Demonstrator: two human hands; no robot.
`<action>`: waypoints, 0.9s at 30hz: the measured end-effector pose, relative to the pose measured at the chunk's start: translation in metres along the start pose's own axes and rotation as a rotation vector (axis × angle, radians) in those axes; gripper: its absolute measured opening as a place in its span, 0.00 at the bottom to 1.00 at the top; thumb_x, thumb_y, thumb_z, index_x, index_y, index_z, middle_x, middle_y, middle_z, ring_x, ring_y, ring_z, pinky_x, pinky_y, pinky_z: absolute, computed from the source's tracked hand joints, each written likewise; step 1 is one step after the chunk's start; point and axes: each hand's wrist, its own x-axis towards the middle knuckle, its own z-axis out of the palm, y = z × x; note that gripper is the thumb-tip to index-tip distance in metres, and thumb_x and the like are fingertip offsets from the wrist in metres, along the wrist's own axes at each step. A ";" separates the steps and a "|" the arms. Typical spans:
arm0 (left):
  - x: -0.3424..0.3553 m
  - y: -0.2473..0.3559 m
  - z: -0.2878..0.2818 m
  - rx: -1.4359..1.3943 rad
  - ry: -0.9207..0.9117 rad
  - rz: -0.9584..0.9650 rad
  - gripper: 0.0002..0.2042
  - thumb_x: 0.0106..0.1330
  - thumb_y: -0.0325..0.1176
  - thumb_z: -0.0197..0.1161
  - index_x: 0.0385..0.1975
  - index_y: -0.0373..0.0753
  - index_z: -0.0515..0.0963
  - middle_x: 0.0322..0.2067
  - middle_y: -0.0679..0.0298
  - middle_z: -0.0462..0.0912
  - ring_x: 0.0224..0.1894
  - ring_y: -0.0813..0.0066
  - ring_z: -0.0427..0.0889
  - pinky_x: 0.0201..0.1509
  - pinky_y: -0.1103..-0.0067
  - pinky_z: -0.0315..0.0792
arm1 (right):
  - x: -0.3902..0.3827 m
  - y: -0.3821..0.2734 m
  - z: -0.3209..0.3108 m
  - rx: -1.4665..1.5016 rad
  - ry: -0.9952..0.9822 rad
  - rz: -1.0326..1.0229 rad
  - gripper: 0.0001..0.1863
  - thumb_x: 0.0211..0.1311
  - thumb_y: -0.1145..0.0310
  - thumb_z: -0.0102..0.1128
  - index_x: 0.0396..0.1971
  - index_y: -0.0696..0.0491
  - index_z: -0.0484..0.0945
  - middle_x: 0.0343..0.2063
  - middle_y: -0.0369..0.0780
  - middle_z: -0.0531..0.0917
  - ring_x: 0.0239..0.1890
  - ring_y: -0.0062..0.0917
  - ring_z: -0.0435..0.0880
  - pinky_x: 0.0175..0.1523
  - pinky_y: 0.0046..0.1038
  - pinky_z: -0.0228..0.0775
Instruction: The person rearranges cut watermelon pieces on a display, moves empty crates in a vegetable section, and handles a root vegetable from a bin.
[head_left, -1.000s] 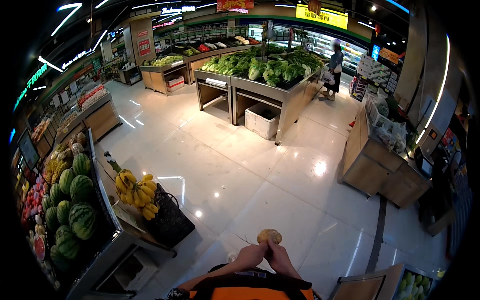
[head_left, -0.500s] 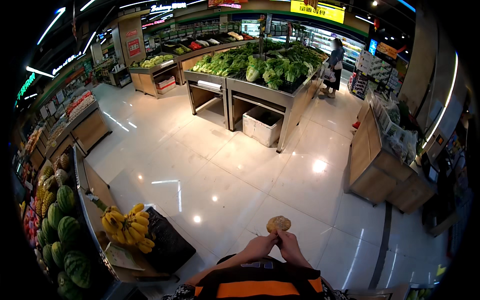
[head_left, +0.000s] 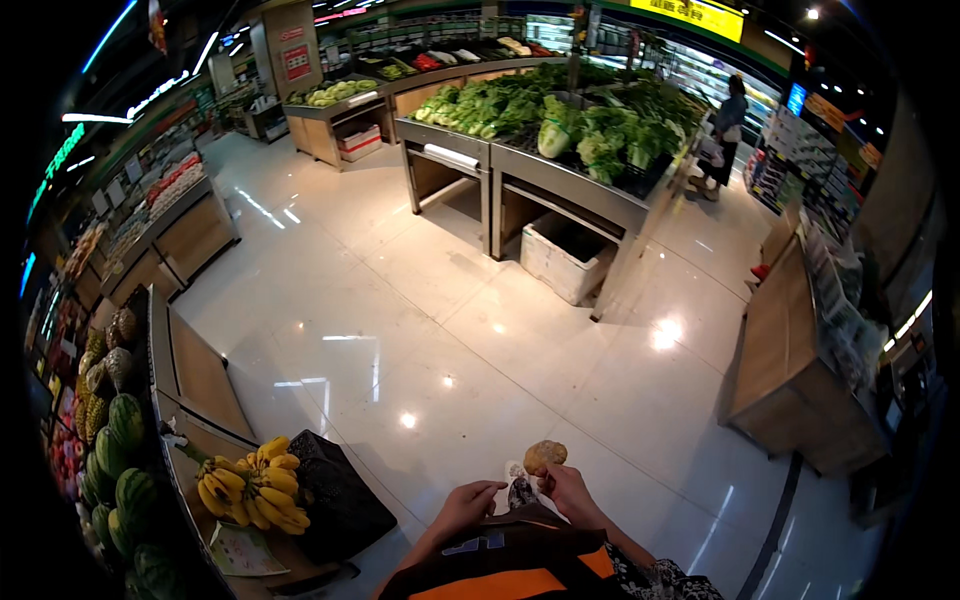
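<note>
My right hand (head_left: 570,495) pinches a round golden-brown item (head_left: 545,457) by its near edge, in front of my body. It looks like flat bread or a snack, perhaps in clear wrapping, but its kind is too small to make out. To its left, apart from it, is my left hand (head_left: 468,503), with the index finger stretched toward the right hand and nothing visible in it. Under my hands are my orange and black apron or bag (head_left: 490,575) and a pale shoe (head_left: 514,470).
Bananas (head_left: 260,485) hang on a stand beside a black-covered box (head_left: 345,500) at lower left, near watermelons (head_left: 135,495). Ahead stands a leafy vegetable counter (head_left: 570,185) with a white foam box (head_left: 567,257) beneath. A wooden counter (head_left: 790,350) is at right; a person (head_left: 725,135) stands farther back.
My hands were together at the item's near edge; the left has drawn away to the left. The right still holds the item. The view has shifted, so the counters sit farther right.
</note>
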 end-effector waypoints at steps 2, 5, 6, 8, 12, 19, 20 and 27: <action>0.021 0.019 -0.016 -0.293 0.034 -0.148 0.13 0.63 0.34 0.47 0.42 0.36 0.72 0.14 0.74 0.63 0.14 0.89 0.60 0.16 0.88 0.55 | 0.039 -0.011 -0.009 -0.097 0.024 0.049 0.13 0.61 0.64 0.43 0.22 0.57 0.69 0.21 0.36 0.72 0.22 0.17 0.70 0.29 0.19 0.65; 0.052 0.024 -0.041 -0.628 0.065 -0.112 0.10 0.64 0.34 0.46 0.37 0.35 0.70 0.14 0.75 0.59 0.12 0.89 0.54 0.14 0.89 0.50 | 0.082 -0.042 -0.001 -0.099 0.010 0.061 0.08 0.56 0.69 0.46 0.22 0.58 0.69 0.19 0.37 0.72 0.18 0.19 0.68 0.24 0.22 0.62; 0.062 0.032 -0.049 -0.787 0.090 -0.127 0.10 0.64 0.34 0.45 0.36 0.36 0.69 0.13 0.75 0.57 0.11 0.89 0.53 0.13 0.89 0.49 | 0.095 -0.055 0.005 -0.123 0.004 0.086 0.08 0.55 0.69 0.46 0.22 0.57 0.69 0.19 0.37 0.71 0.17 0.19 0.68 0.23 0.22 0.62; 0.082 0.047 -0.064 -0.872 0.141 -0.086 0.09 0.64 0.35 0.43 0.31 0.37 0.66 0.12 0.74 0.54 0.10 0.87 0.51 0.11 0.87 0.46 | 0.122 -0.079 0.019 -0.171 -0.033 0.094 0.08 0.55 0.69 0.46 0.22 0.57 0.68 0.18 0.37 0.70 0.15 0.19 0.65 0.21 0.21 0.59; 0.123 0.042 -0.106 -1.076 0.436 -0.067 0.12 0.65 0.41 0.43 0.25 0.41 0.66 0.09 0.73 0.52 0.08 0.84 0.48 0.11 0.85 0.44 | 0.174 -0.117 0.058 -0.225 -0.114 0.120 0.09 0.56 0.69 0.45 0.22 0.59 0.67 0.15 0.34 0.65 0.12 0.16 0.60 0.17 0.18 0.53; 0.156 -0.016 -0.180 -1.499 0.681 0.162 0.26 0.59 0.59 0.39 0.15 0.43 0.69 0.05 0.72 0.51 0.06 0.80 0.50 0.10 0.83 0.44 | 0.264 -0.141 0.130 -0.371 -0.339 0.217 0.12 0.59 0.68 0.41 0.23 0.60 0.68 0.14 0.33 0.63 0.11 0.14 0.56 0.17 0.17 0.48; 0.158 -0.023 -0.193 -1.554 0.732 0.145 0.27 0.58 0.61 0.39 0.15 0.43 0.69 0.04 0.72 0.51 0.06 0.79 0.50 0.10 0.82 0.45 | 0.278 -0.142 0.146 -0.436 -0.352 0.244 0.12 0.60 0.67 0.41 0.23 0.60 0.68 0.14 0.32 0.63 0.11 0.13 0.55 0.17 0.17 0.48; 0.235 -0.023 -0.327 -1.579 0.818 0.081 0.18 0.61 0.51 0.45 0.21 0.41 0.68 0.11 0.69 0.58 0.13 0.78 0.55 0.15 0.82 0.50 | 0.387 -0.175 0.263 -0.534 -0.498 0.202 0.12 0.58 0.66 0.42 0.22 0.58 0.69 0.12 0.28 0.61 0.11 0.11 0.53 0.15 0.15 0.43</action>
